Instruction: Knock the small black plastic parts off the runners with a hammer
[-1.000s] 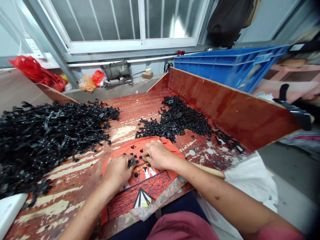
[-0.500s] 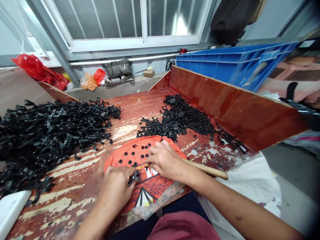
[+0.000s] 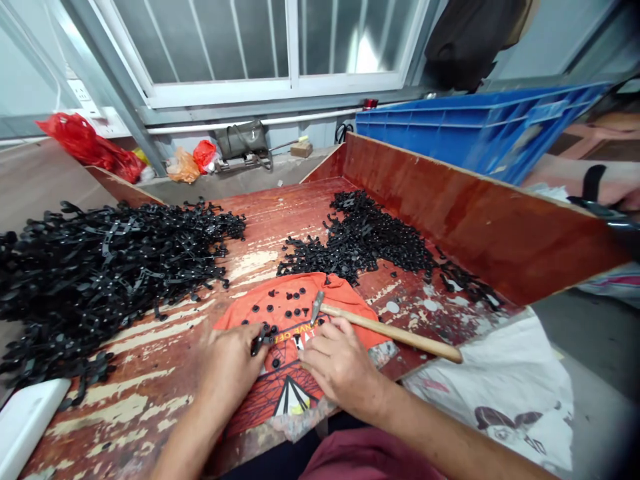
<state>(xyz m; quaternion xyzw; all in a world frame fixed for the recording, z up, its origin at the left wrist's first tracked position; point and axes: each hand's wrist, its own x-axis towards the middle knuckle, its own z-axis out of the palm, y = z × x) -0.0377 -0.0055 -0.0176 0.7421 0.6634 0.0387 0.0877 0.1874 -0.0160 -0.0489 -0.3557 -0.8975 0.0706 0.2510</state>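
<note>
My left hand (image 3: 233, 363) pinches a small black linked metal part (image 3: 260, 340) over the left side of an orange printed cloth (image 3: 295, 373). Closed fingers of my right hand (image 3: 343, 363) rest low over the cloth's lettering; whatever is between their tips is too small or hidden to name. Several small black round-headed pins (image 3: 289, 313) are scattered over the cloth. Just beyond my right hand lies a hammer (image 3: 390, 330), its metal head on the cloth and its wooden handle pointing right.
A tall heap of black linked parts (image 3: 120, 260) covers the left of the worn red board (image 3: 265, 220). Smaller black pieces (image 3: 370, 233) are piled at the back right, beside a raised wooden side wall (image 3: 475, 207). A blue crate (image 3: 465, 130) stands behind it.
My right hand has drawn back toward me, uncovering the hammer's head. My left hand stays at the cloth's left side, the black part now tilted more upward. The view has shifted slightly.
</note>
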